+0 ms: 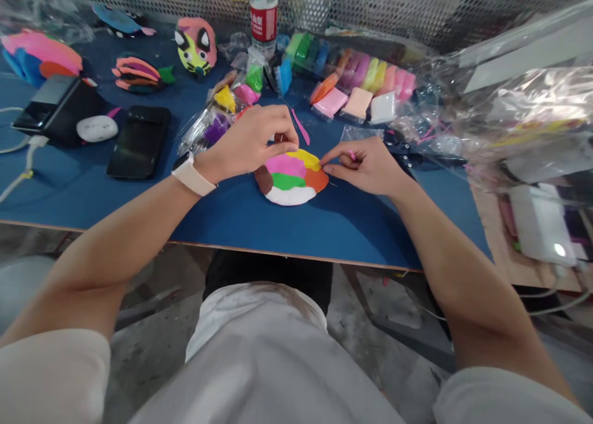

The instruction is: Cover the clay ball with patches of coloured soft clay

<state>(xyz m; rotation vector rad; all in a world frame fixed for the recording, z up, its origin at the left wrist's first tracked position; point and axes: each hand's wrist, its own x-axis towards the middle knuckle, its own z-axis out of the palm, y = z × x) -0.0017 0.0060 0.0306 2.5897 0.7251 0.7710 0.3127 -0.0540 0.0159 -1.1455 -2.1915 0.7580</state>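
Note:
A flat oval piece [290,180] covered in patches of pink, yellow, green, orange, brown and white clay lies on the blue table [222,217]. At its upper left edge is my left hand [262,138], fingers curled, thumb and fingertips pressed close by the yellow patch; whatever they grip is too small to make out. My right hand [364,164] touches the right edge, thumb and index finger at the yellow and orange patches. A small pink bit [352,155] shows among its curled fingers. A pink plastic tool [301,127] lies just beyond the piece.
Clay packs [359,106], a bottle [264,16] and crumpled plastic bags [532,115] line the back. A phone [139,143], a mouse [97,128] and a black box [55,106] lie left, below painted clay shapes [141,73]. A white device [542,223] sits far right.

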